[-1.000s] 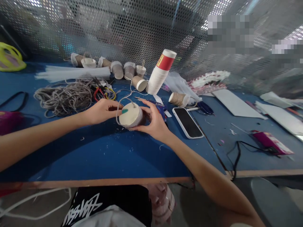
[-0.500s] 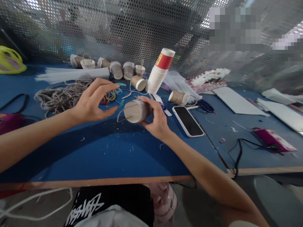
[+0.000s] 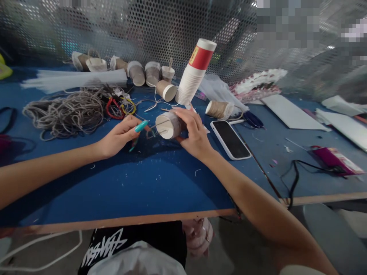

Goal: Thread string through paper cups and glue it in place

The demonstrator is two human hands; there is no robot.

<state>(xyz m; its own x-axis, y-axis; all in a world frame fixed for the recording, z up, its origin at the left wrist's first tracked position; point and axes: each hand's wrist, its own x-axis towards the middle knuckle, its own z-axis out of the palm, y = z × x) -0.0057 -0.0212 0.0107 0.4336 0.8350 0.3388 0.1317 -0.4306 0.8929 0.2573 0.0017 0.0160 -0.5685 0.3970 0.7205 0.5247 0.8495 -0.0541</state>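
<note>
My right hand (image 3: pixel 195 133) grips a paper cup wrapped in twine (image 3: pixel 169 125), held on its side just above the blue table (image 3: pixel 129 187), its white bottom facing me. A thin cord loop (image 3: pixel 151 128) hangs from the cup toward my left hand. My left hand (image 3: pixel 122 133) is closed beside the cup, fingers pinched at that cord; its nails are teal. I cannot see whether the cord is truly between the fingertips.
A heap of grey twine (image 3: pixel 64 112) lies at the left with red and yellow rubber bands (image 3: pixel 119 108). A leaning stack of paper cups (image 3: pixel 195 74) and several wrapped cups (image 3: pixel 137 72) stand behind. A phone (image 3: pixel 230 138), scissors (image 3: pixel 252 119) and a black cable (image 3: pixel 295 179) lie right.
My left hand, open and raised half a second ago, has dropped and closed by the cup's cord. The right hand turned the cup so its bottom faces me. The view shifted slightly.
</note>
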